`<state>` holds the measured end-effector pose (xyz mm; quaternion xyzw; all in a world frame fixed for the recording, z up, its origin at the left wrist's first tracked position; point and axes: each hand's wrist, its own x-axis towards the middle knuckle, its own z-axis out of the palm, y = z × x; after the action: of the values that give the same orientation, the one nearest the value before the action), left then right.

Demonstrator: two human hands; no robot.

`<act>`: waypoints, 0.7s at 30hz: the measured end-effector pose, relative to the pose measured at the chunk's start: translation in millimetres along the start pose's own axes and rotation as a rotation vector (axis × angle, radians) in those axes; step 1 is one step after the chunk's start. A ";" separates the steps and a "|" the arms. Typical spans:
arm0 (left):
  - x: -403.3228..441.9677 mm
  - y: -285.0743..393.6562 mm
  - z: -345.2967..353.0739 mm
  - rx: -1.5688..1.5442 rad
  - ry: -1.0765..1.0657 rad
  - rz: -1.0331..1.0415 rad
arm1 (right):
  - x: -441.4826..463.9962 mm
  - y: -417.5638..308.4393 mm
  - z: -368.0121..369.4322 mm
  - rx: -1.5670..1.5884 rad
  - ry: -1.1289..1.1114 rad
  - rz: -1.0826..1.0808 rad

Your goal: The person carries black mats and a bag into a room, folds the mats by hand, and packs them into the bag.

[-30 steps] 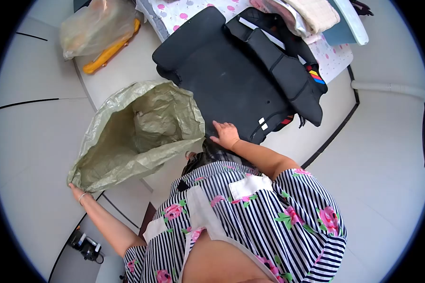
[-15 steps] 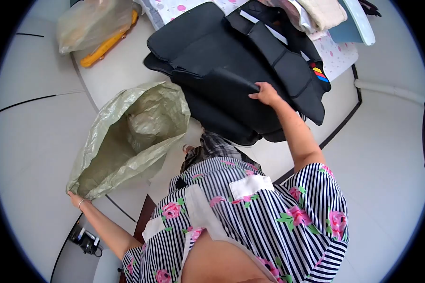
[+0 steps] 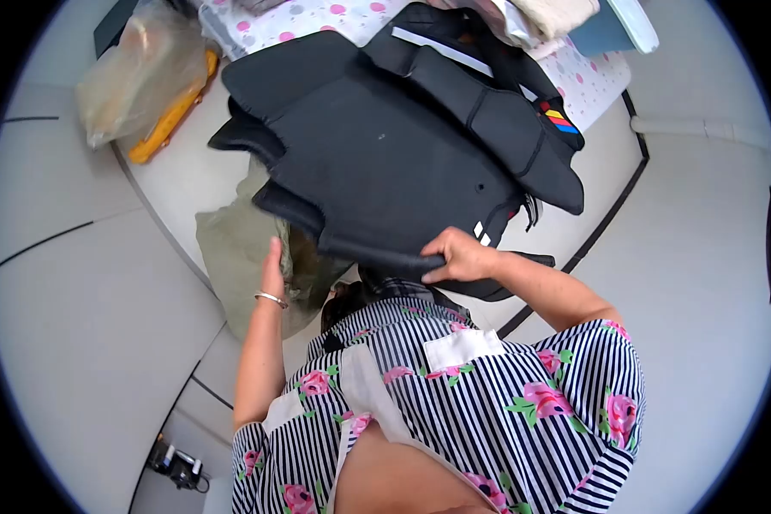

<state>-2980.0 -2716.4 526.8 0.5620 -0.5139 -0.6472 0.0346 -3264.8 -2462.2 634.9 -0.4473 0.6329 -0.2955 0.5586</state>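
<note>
Several dark, flat padded pieces lie stacked and overlapping at the centre, the top one a broad black mat (image 3: 377, 146). My right hand (image 3: 463, 254) pinches this mat's near edge between thumb and fingers. My left hand (image 3: 271, 272) is seen side-on with its fingers stretched out, against the olive-green bag (image 3: 236, 257). The bag hangs slack, its mouth partly hidden under the mat's left corner. A folded black padded piece with a red, yellow and blue stripe mark (image 3: 497, 120) lies along the right side of the mat.
A translucent plastic bag (image 3: 141, 77) and a yellow object (image 3: 167, 120) are at the upper left. A dotted cloth (image 3: 317, 19), a cream towel (image 3: 557, 13) and a blue bin (image 3: 612, 30) line the back. Dark equipment (image 3: 177, 467) is at the lower left.
My left hand has moved right and up from the bag's far left edge, and the bag has collapsed. The mat has come left over the bag, with my right hand at its near edge.
</note>
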 end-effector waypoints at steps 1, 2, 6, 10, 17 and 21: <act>-9.3 29.9 12.6 -0.138 0.090 -0.041 | -1.7 -9.3 2.1 -0.001 -0.056 -0.050; -13.4 48.4 18.0 -0.277 0.186 -0.084 | -1.5 -13.2 7.5 0.062 -0.098 -0.107; -11.9 99.9 -32.5 -0.709 -0.515 -0.267 | 14.3 -34.9 27.7 0.068 -0.392 -0.222; 2.6 102.0 -53.6 -0.322 -0.385 -0.412 | 25.8 -26.4 51.9 0.018 -0.393 -0.282; 13.4 19.8 -74.1 -0.191 -0.167 -0.671 | 22.1 35.5 83.7 0.068 -0.344 -0.142; -22.4 3.4 -45.2 -0.388 -0.416 -0.600 | 12.6 88.8 75.7 0.391 -0.350 0.156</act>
<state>-2939.2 -2732.4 551.9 0.5272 -0.1920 -0.8132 -0.1549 -3212.0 -2426.2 536.5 -0.3251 0.4905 -0.2863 0.7562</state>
